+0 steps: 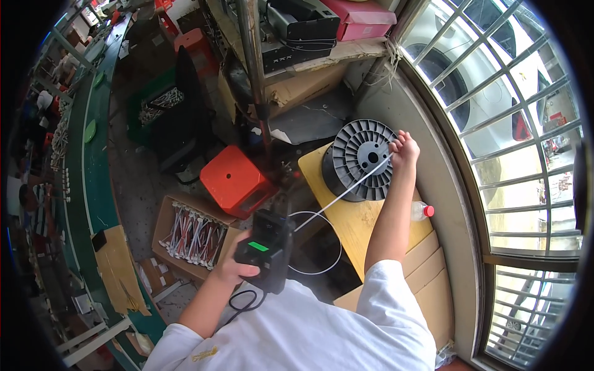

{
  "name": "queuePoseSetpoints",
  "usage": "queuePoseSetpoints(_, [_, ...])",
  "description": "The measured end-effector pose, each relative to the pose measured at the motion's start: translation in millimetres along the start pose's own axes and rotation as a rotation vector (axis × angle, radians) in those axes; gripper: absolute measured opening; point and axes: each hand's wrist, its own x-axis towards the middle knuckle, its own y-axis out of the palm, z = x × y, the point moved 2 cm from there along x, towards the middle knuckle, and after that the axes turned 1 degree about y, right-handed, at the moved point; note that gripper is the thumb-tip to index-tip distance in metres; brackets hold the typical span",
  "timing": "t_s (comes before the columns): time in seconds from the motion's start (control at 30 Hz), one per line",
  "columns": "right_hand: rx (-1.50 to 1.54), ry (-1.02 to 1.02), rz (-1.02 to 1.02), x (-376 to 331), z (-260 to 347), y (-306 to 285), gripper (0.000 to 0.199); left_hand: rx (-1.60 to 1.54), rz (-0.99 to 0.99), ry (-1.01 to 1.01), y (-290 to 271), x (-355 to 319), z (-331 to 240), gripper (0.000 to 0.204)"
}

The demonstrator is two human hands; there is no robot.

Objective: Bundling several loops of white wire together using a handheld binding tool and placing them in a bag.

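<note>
A person in a white shirt (303, 328) draws a white cable (340, 196) taut between two hands beside a workshop window (513, 142). The right hand (404, 150), its fingers drawn narrow around the cable, is at the right rim of a black spool (359, 147), which lies flat on a yellow worktop (346, 226). The left hand (235, 264) grips a black device (272, 266) at the near center, thumb across its side, the other fingers partly hidden. The cable slants down and left toward the device; whether it enters or passes behind cannot be told. A loose loop hangs left of the worktop.

The cable looks light, smooth and springy, apt to slide or curl back if let go; a pinch near its end seems the surest hold. The spool appears rigid and fairly heavy, best taken by opposite sides of its rim. The boxy device would likely sit steadiest with a palm around its body.

On the right, a gray wall (436, 170) and a capped bottle (422, 211) crowd the elbow. On the left, a red stool (232, 179) and a carton (176, 262) of bundled leads hem in the device. The freest room lies between the arms, over the worktop's left edge.
</note>
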Motion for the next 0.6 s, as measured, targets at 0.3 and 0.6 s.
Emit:
queuePoseSetpoints(0.3, [0.039, 0.495, 0.234, -41.9, -170.9, 70.4, 0.022, -0.209, -0.796, 0.754, -105.9, -156.0, -77.4, 0.061])
queuePoseSetpoints(0.6, [0.506, 0.333, -0.323, -136.3, -109.5, -105.5, 0.027, -0.187, -1.135, 1.119, -137.1, -315.9, -132.0, 0.036])
